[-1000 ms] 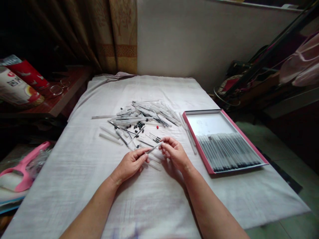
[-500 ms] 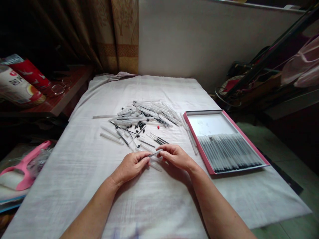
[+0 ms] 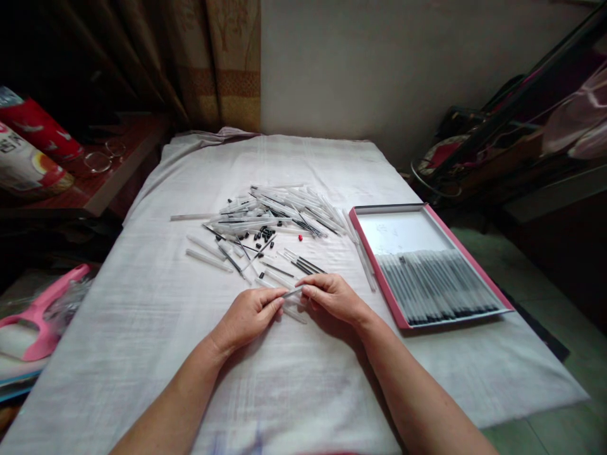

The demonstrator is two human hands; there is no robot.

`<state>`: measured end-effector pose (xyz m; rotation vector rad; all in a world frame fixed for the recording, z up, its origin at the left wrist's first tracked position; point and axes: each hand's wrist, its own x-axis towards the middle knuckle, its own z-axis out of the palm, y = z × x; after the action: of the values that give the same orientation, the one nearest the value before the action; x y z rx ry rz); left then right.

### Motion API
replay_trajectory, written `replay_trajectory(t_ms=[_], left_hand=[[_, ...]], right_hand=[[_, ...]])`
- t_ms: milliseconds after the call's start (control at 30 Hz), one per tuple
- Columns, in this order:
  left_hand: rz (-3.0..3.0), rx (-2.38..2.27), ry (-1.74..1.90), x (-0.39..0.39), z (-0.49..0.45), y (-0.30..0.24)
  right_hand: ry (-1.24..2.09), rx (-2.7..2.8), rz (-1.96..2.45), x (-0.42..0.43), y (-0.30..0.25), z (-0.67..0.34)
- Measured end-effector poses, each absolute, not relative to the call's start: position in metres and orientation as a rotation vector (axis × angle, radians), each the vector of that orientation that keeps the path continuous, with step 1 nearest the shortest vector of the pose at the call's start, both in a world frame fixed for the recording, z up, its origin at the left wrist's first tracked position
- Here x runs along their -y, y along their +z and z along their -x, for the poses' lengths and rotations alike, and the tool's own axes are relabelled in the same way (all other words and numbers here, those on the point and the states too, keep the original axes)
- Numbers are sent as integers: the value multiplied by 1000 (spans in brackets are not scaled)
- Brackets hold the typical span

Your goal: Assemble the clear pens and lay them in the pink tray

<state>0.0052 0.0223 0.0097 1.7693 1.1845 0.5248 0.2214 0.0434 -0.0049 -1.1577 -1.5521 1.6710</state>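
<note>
My left hand [image 3: 249, 316] and my right hand [image 3: 332, 298] meet over the white cloth, fingers pinched on the two ends of one thin clear pen tube [image 3: 292, 293]. Just beyond them lie loose refills and clear barrels [image 3: 289, 264]. Farther back is a heap of clear pen barrels, black refills and small black caps [image 3: 272, 215], with one tiny red piece [image 3: 300, 237] beside it. To the right stands a pink-rimmed tray [image 3: 374, 253] holding a row of several finished pens [image 3: 434, 285].
The white cloth [image 3: 294, 379] covers a table that ends at the right above a green floor. A wooden shelf [image 3: 95, 189] with packets and glass lids is at the left. A pink-handled tool [image 3: 42, 309] lies lower left. Curtains and a wall stand behind.
My right hand has lowered and turned palm down toward the cloth, closing in on the left hand. The tube between them has dropped lower and flatter. The view shifted slightly.
</note>
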Motion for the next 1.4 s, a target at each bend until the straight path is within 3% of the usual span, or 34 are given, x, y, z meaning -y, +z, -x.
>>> replay_trajectory(t_ms=[367,733,933,1167,1400], left_hand=[[-1731,-1138,551,-24,-4,4],[-1320,-1080,706,-24,-14,-2],[-1248,-1128,715,-24,-8,2],[-1262,-1160,718,-24,-9,0],[-1293,-1196,748,-24,-12,1]], right_hand=[[1733,1541,1120,-44,-3,-219],[1643,1190,1040,-41,3,-198],[1241,1089,1073,-54,28,-248],[446,1268,1570,-75,63,-391],[283,1618,2014,-84,33,-442]])
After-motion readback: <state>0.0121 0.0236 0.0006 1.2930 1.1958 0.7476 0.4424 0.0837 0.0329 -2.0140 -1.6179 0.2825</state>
